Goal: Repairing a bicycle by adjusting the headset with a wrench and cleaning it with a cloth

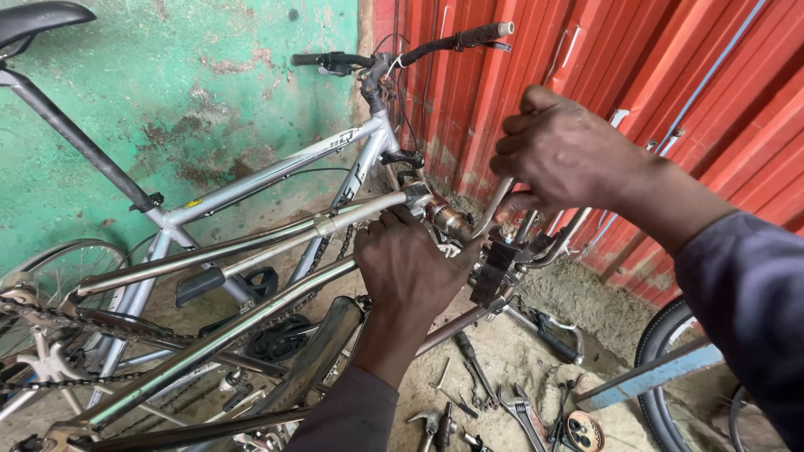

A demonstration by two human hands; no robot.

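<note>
My left hand (410, 259) grips the head tube (440, 216) of an upturned bicycle frame (218, 251); my right hand (561, 151) is clenched around its handlebar (494, 209). Wrenches (519, 410) lie on the sandy floor (502, 351) below.

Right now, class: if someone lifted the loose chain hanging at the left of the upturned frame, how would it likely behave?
The chain would probably be floppy, since it already sags between supports. It is likely heavy for its size, being metal links. It may feel slippery or dirty, as it looks dark and greasy, though that is hard to confirm.
</note>
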